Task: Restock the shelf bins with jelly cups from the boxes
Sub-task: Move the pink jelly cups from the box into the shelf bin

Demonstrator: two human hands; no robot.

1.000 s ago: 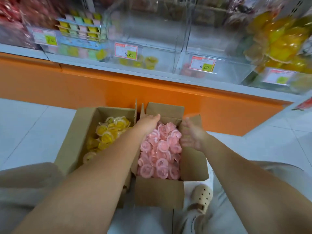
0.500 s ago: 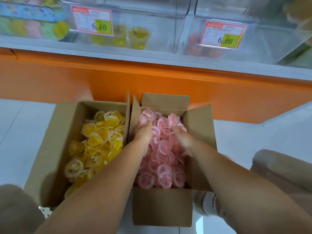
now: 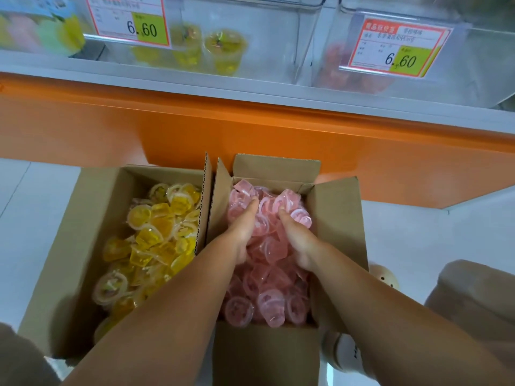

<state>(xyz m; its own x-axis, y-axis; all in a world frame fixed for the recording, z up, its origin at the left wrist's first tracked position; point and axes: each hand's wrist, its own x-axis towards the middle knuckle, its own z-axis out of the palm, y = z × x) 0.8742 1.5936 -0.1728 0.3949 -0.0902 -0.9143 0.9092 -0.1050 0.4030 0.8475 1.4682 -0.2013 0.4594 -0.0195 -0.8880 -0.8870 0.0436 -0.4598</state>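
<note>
A: Hands are sitting in the right-hand cardboard box [image 3: 338, 218], both sunk into the pink jelly cups [image 3: 267, 277]. Left hand [image 3: 242, 228] is curling inward, fingers half closed round cups on its side of the heap. Right hand [image 3: 296, 238] is mirroring it, cupped and facing the left one.

B: Are they gripping anything firmly?

A: Cups are lying between the palms and touching both, so I am reading it as a two-handed scoop. How many are actually secured, I cannot tell; the fingertips are buried.

B: And the destination?

A: Pink-stocked shelf bin [image 3: 473, 59] is standing above and to the right of the box, past the orange shelf base [image 3: 250, 126]. Its price tag [image 3: 397, 50] is facing us. Right hand is looking the nearer one. My judgement: the lift is going to run up and forward, slightly rightward.

B: The other box?

A: Yellow jelly cups [image 3: 156, 235] are lying just beside, on the left, untouched by either hand.
</note>
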